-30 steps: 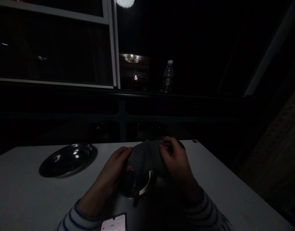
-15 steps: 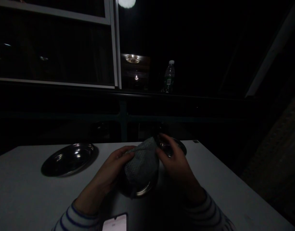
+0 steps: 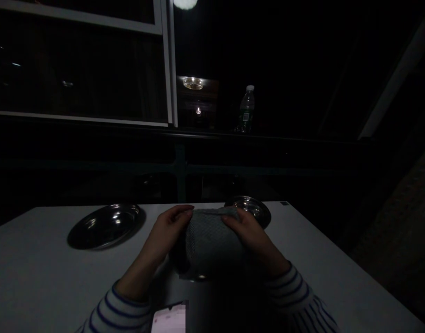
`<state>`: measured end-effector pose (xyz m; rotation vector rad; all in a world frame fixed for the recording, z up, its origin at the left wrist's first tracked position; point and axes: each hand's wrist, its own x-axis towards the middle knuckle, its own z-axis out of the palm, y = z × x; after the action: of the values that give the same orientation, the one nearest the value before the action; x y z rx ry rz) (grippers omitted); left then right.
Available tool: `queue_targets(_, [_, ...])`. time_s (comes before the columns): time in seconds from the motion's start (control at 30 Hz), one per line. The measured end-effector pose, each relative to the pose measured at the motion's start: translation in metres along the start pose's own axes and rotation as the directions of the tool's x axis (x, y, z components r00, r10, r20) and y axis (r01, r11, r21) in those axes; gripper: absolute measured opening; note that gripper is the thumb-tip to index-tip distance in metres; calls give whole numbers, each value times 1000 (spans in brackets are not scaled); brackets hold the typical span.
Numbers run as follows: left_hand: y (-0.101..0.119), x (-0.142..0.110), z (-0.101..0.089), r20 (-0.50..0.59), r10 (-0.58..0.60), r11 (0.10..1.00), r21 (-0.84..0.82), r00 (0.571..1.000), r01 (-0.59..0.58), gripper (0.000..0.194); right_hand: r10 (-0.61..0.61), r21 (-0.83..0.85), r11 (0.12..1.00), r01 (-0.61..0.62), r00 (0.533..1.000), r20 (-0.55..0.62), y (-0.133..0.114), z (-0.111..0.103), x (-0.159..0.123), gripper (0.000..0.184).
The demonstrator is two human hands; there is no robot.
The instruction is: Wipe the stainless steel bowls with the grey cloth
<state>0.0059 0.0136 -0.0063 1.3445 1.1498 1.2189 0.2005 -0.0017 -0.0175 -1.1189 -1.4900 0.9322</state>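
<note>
"Looking at the grey cloth (image 3: 214, 243), what had changed?"

"Half a second earlier it slanted up toward the right hand (image 3: 252, 235); then those fingertips came lower, and its top edge ran nearly level."

"How was it gripped?"

"Both hands were closed on it: the left hand (image 3: 166, 234) pinched one upper corner, the right held the edge's other end."

"Where was it?"

"Above the table (image 3: 35, 277), hiding most of a metal bowl (image 3: 180, 262); I couldn't tell whether they touched."

"Meaning?"

"Probably that it was stretched flatter, under two-handed control."
</note>
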Motion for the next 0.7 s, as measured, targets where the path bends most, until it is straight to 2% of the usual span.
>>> queue_targets(0.07, [-9,5,-9,-142,26,995,95,990,-13,36,-25,-50,999,18,992,-127,1,-6,3,24])
queue_targets(0.13, [-23,8,-21,-270,46,973,229,962,17,38,-74,-114,992,47,967,-243,0,-14,3,24])
queue_targets(0.17, [-32,8,-27,-307,27,961,269,951,60,42,-117,-182,981,64,949,-294,-1,-16,3,24])
queue_targets(0.23, [-50,6,-34,-282,-62,950,279,957,143,50,-221,-357,929,98,921,-322,-1,-14,0,24])
queue_targets(0.27, [-59,4,-35,-277,-94,948,268,956,170,50,-264,-444,888,116,921,-287,1,-10,-2,25])
queue_targets(0.33, [-76,-3,-32,-243,-139,948,248,960,200,48,-285,-568,807,162,949,-134,7,5,-6,29])
queue_targets(0.4, [-89,-10,-26,-177,-192,947,223,965,230,47,-236,-651,733,199,971,31,19,25,-11,33])
queue_targets(0.47, [-98,-16,-19,-126,-241,945,196,962,263,49,-173,-701,678,220,975,138,33,43,-18,35])
queue_targets(0.57, [-105,-20,-13,-111,-248,953,150,962,263,44,-144,-685,674,276,959,246,52,59,-30,31])
queue_targets(0.7, [-110,-22,-14,-155,-212,968,101,965,228,40,-176,-601,704,378,913,368,64,63,-37,25])
